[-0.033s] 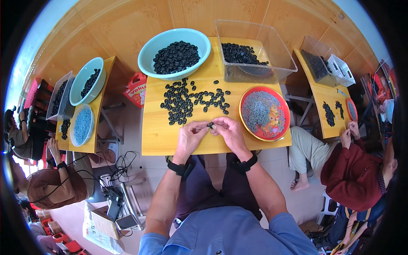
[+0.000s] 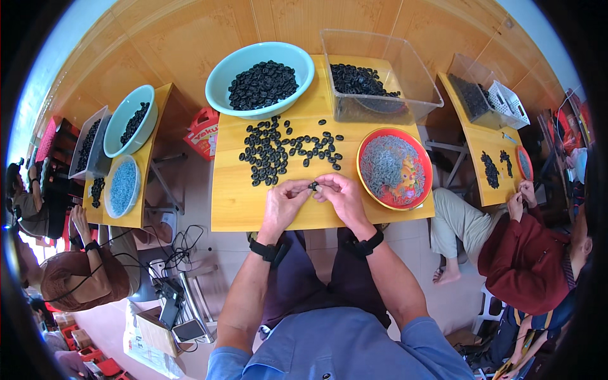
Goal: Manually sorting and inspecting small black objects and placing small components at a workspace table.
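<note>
Over the near part of the yellow table [image 2: 244, 212], my left hand [image 2: 284, 204] and my right hand [image 2: 342, 197] meet fingertip to fingertip. Both are closed in a pinch on one small black oval piece [image 2: 313, 186], mostly covered by the fingers. Just beyond them lie many loose black oval pieces [image 2: 269, 152], spread in a thick patch and a thinner one. To the right of my right hand stands a red bowl [image 2: 411, 204] with a yellow rim, holding a heap of tiny grey pieces [image 2: 387, 166] too small to make out.
At the back of the table are a light blue basin [image 2: 215, 82] and a clear plastic bin [image 2: 411, 104], both holding black pieces. Side tables [image 2: 152, 177] flank mine, with a person seated at each. Cables and a metal stand [image 2: 193, 304] occupy the floor at left.
</note>
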Motion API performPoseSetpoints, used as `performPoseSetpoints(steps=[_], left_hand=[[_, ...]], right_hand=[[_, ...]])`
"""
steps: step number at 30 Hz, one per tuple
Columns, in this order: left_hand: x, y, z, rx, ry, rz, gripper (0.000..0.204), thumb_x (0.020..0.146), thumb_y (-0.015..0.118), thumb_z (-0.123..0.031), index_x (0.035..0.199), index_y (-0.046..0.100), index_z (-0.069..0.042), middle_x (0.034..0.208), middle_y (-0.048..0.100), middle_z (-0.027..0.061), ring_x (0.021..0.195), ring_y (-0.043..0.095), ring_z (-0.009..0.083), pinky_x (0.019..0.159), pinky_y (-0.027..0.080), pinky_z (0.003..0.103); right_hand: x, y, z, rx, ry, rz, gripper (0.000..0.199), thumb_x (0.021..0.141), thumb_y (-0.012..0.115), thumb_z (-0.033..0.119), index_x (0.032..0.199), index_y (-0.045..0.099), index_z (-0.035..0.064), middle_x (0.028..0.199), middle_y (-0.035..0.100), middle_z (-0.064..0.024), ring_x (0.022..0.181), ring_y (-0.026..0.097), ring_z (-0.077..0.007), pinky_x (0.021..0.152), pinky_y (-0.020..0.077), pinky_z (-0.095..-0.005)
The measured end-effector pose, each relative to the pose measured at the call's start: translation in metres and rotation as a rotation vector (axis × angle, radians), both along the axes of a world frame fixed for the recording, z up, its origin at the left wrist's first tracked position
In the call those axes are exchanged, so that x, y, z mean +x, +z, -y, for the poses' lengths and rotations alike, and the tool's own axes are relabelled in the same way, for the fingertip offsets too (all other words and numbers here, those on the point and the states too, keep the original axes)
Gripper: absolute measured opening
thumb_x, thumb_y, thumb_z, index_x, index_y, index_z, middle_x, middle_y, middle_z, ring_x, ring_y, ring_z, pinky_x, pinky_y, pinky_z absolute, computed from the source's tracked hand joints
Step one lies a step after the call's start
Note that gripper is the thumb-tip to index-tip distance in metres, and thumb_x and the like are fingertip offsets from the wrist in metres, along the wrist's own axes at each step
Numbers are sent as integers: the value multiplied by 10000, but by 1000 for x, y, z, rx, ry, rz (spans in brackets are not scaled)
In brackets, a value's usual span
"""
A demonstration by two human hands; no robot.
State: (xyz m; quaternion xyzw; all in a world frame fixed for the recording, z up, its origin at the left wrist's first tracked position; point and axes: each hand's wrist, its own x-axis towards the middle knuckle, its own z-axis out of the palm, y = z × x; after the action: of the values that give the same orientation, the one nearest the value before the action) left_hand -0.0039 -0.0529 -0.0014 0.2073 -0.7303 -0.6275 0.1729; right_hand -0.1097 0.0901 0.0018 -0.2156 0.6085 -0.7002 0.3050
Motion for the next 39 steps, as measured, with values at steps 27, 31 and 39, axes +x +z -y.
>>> performPoseSetpoints(steps=[27,31,39], left_hand=[[-6,11,2,158,2,60,137,856,787,-38,946,711,32,806,726,36,694,619,44,617,475,194],[-6,8,2,154,-10,71,139,864,784,-44,957,710,28,820,734,44,698,623,45,624,484,198],[-2,7,-7,6,-68,6,181,859,778,-41,1025,712,-11,823,725,9,704,608,24,636,485,194]], right_hand=[[-4,3,-2,14,-8,20,101,937,614,-5,1009,644,-69,889,726,-143,753,716,-165,670,580,-272],[-4,2,-2,22,3,12,109,935,601,-10,1013,649,-70,881,724,-138,753,713,-159,678,580,-274],[-9,1,-6,29,77,-1,126,920,637,28,1034,637,-26,848,689,-62,689,644,-103,598,513,-244]])
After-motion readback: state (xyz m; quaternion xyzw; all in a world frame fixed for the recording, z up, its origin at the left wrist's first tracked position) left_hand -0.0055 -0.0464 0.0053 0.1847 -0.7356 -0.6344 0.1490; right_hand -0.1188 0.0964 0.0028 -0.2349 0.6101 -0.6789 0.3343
